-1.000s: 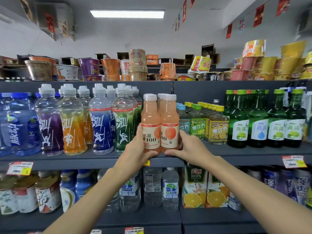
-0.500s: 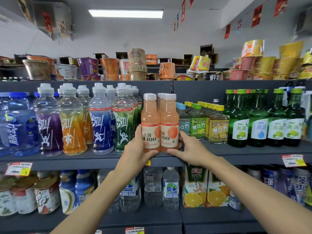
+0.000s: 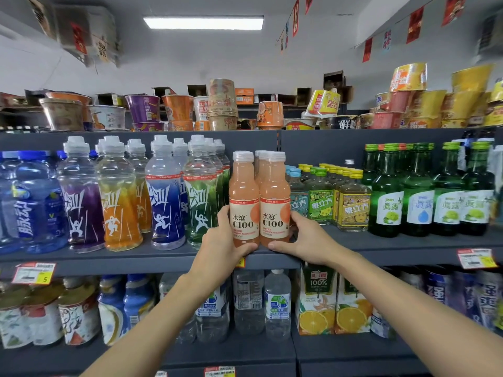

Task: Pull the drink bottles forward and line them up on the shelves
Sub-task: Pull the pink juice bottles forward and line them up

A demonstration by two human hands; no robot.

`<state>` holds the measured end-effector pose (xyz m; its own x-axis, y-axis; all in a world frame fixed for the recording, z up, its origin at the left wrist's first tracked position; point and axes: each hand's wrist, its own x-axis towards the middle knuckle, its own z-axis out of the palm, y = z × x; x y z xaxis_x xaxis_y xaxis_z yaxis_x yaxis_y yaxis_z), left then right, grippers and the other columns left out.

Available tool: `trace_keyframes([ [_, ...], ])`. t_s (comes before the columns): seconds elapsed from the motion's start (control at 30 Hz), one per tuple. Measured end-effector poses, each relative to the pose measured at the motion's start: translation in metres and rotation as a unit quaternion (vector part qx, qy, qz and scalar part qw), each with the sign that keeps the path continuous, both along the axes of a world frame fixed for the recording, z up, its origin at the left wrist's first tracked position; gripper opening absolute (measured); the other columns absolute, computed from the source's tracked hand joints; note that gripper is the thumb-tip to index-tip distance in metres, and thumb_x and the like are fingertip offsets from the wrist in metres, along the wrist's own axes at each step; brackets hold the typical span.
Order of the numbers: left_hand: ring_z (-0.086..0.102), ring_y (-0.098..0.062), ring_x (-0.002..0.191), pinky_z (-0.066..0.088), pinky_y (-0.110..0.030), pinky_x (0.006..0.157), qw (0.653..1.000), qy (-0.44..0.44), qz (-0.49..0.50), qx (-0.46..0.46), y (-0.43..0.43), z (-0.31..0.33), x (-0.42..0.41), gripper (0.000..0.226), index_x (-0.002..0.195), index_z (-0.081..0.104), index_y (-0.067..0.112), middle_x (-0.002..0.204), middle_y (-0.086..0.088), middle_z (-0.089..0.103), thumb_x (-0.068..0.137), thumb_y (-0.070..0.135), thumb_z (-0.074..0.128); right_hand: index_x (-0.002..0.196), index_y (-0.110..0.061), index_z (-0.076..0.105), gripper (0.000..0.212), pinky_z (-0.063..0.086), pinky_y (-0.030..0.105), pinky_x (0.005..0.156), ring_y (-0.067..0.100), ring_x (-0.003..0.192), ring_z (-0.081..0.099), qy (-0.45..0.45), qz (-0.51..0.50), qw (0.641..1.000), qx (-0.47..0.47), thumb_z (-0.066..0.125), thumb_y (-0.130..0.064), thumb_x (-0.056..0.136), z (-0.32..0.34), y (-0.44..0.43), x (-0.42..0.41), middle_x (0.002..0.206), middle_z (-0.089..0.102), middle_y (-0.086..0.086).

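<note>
Both hands reach to the middle shelf (image 3: 130, 263). The left hand (image 3: 221, 242) curls fingers and thumb round the left peach bottle (image 3: 244, 197), and the right hand (image 3: 309, 240) grips the right peach bottle (image 3: 275, 197) low down. These two smooth plastic bottles stand touching at the shelf's front edge. More white caps (image 3: 258, 154) show behind them, too hidden to count. At 9 o'clock, four waisted clear sports bottles (image 3: 163, 202) stand in front: purple, orange, blue and green, the green one just beside the left hand. At 3 o'clock, three small square bottles (image 3: 353, 210) lead rows, then four green glass bottles (image 3: 386, 197). At 5 o'clock, a shelf below, stand two orange juice cartons (image 3: 334, 306).
</note>
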<state>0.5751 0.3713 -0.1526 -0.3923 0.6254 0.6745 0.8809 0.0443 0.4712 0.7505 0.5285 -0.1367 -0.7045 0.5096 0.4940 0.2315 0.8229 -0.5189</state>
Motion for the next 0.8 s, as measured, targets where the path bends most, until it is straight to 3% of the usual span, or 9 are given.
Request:
trace_keyframes([
  [0.1,0.066,-0.026,0.109,0.053,-0.035,0.082,1.000,-0.001,-0.005,-0.011,-0.0022,0.0018,0.0007,0.098,0.145,0.019,0.029,0.118,-0.004,0.071,0.074,0.042,0.085,0.138,-0.029,0.048,0.088,0.055,0.033,0.092,0.006,0.103,0.065,-0.001,0.012,1.000,-0.005,0.084,-0.062,0.065,0.0004,0.0008,0.0005,0.123,0.067,-0.012],
  [0.27,0.066,-0.027,0.106,0.051,-0.034,0.076,1.000,-0.004,-0.019,-0.019,-0.0052,0.0033,0.0008,0.093,0.139,0.015,0.041,0.117,-0.004,0.071,0.076,0.042,0.084,0.133,-0.033,0.051,0.081,0.055,0.023,0.088,-0.005,0.097,0.065,-0.003,0.022,1.000,-0.022,0.086,-0.058,0.065,-0.0007,0.0024,0.0016,0.118,0.067,-0.018],
  [0.37,0.066,-0.028,0.106,0.051,-0.035,0.077,1.000,-0.001,-0.021,-0.021,-0.0054,0.0037,0.0004,0.093,0.140,0.014,0.042,0.117,-0.004,0.071,0.077,0.043,0.083,0.133,-0.032,0.051,0.075,0.052,0.022,0.094,-0.005,0.105,0.064,-0.008,0.034,0.998,-0.042,0.087,-0.049,0.070,0.0001,0.0057,0.0009,0.123,0.067,-0.015],
  [0.53,0.066,-0.026,0.107,0.050,-0.031,0.076,1.000,0.000,-0.018,-0.023,-0.0059,0.0035,0.0006,0.094,0.142,0.013,0.041,0.119,-0.004,0.070,0.078,0.044,0.082,0.137,-0.034,0.043,0.075,0.043,0.006,0.094,-0.011,0.115,0.057,-0.022,0.055,0.996,-0.065,0.086,-0.041,0.076,-0.0002,0.0081,-0.0005,0.131,0.059,-0.019],
  [0.67,0.065,-0.026,0.109,0.052,-0.033,0.082,1.000,0.000,-0.014,-0.026,-0.0066,0.0053,0.0017,0.095,0.142,0.013,0.040,0.121,-0.004,0.070,0.078,0.043,0.082,0.143,-0.027,0.043,0.080,0.046,0.021,0.103,-0.001,0.122,0.057,-0.023,0.060,0.996,-0.068,0.085,-0.041,0.076,-0.0008,0.0094,-0.0012,0.137,0.059,-0.013],
  [0.8,0.065,-0.026,0.110,0.054,-0.041,0.088,0.999,-0.006,-0.008,-0.036,-0.0061,0.0083,0.0018,0.096,0.145,0.016,0.033,0.121,-0.005,0.069,0.077,0.043,0.083,0.141,-0.029,0.044,0.078,0.047,0.024,0.104,-0.001,0.119,0.059,-0.024,0.063,0.996,-0.064,0.085,-0.041,0.076,0.0006,0.0084,-0.0007,0.136,0.061,-0.010],
])
